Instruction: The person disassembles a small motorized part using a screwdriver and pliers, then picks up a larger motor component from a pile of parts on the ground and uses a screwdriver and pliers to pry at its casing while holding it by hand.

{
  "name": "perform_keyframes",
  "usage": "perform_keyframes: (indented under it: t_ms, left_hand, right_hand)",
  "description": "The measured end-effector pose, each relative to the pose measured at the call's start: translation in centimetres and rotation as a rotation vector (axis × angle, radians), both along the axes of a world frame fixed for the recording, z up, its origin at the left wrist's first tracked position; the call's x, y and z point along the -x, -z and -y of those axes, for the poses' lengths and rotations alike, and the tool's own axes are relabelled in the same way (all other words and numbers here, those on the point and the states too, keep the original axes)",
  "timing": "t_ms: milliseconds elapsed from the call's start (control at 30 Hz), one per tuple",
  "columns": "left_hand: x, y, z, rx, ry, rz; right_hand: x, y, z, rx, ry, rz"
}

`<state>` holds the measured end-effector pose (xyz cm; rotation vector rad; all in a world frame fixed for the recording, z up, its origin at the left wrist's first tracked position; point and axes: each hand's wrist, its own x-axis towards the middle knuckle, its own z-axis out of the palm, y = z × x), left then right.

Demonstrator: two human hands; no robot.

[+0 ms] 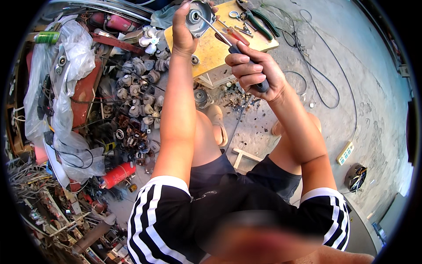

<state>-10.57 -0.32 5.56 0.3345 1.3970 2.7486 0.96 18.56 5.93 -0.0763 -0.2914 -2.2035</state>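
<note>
Right hand (254, 72) wrapped around dark screwdriver (228, 44), tip set in grey motor housing (198, 18); left hand (183, 31) clutching that housing, raised above yellow tabletop (215, 55).

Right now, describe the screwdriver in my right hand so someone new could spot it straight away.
Start at the yellow board on the concrete floor ahead. Above it, the right hand grips a screwdriver by its dark handle, the shaft reaching into the round metal motor part in the left hand. The red-handled screwdriver lies loose.
</note>
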Motion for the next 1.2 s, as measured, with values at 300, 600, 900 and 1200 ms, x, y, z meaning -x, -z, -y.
perform_keyframes:
  t_ms: [300,600,900,1200]
  left_hand:
    - [1.4,2.5,-2.0,0.06,-0.139,0.038]
    - [1.2,2.3,-4.0,0.181,-0.236,0.061]
    - [0.9,3.5,-3.2,0.15,-0.28,0.121]
    - [0.6,3.8,-0.7,0.164,-0.437,0.283]
  right_hand:
    - [-0.8,-0.5,2.3,-0.578,0.284,-0.168]
    - [-0.5,0.9,2.2,-0.973,0.353,-0.345]
    - [-1.0,4.1,4.4,-1.559,0.662,-0.776]
    - [1.7,5.7,2.5,-1.829,0.855,-1.176]
